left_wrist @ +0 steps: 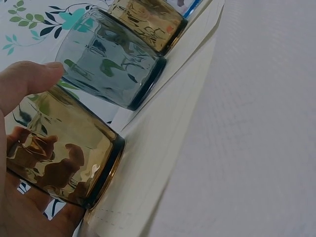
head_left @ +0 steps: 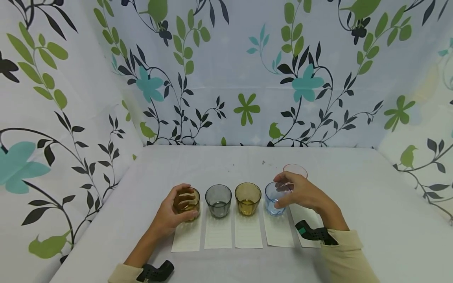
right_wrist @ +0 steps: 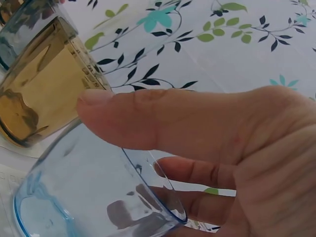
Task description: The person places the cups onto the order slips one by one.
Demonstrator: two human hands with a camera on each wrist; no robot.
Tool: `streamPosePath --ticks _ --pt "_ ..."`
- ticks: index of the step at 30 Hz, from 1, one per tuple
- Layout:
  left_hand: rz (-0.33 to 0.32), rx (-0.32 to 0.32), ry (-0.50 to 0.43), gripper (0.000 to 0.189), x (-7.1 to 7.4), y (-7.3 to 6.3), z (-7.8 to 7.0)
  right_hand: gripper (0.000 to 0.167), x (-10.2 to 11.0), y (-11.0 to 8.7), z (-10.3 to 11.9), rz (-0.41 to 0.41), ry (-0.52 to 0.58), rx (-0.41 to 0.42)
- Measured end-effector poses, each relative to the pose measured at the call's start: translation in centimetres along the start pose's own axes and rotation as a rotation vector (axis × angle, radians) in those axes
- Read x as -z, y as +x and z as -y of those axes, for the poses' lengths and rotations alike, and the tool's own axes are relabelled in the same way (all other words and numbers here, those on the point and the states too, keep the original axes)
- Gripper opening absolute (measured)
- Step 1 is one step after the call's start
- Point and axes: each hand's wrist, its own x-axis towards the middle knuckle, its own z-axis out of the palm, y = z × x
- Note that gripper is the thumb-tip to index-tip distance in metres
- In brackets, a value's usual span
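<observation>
My left hand grips an amber glass at the left end of a row, thumb on the near side and fingers curled behind it. To its right stand a grey glass and a second amber glass, both upright and untouched. At the row's right, my right hand holds a light blue glass between thumb and fingers. The fingers show through the blue wall in the right wrist view. Each glass stands at the far end of a pale paper strip.
Several lined paper strips lie side by side on the white table. The rightmost strip is partly under the right forearm. A thin red ring shows behind the right hand; its kind is unclear. Patterned cloth encloses the back and sides.
</observation>
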Motion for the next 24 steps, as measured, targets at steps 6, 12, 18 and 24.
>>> streamPosePath --ticks 6,12,18,24 --pt "-0.009 0.006 0.01 0.075 0.0 0.0 0.0 0.08 0.4 -0.3 0.6 0.014 -0.032 0.021" --pt "-0.013 0.01 0.015 0.074 -0.1 -0.1 0.2 0.07 1.1 -0.8 1.2 -0.043 -0.076 0.083" --pt "-0.007 0.007 -0.008 0.074 -0.1 -0.1 0.2 0.057 1.5 -1.1 1.3 -0.131 -0.054 0.191" --pt "-0.015 0.013 0.005 0.074 -0.2 0.0 0.1 0.051 1.4 -0.8 1.1 -0.329 -0.046 0.229"
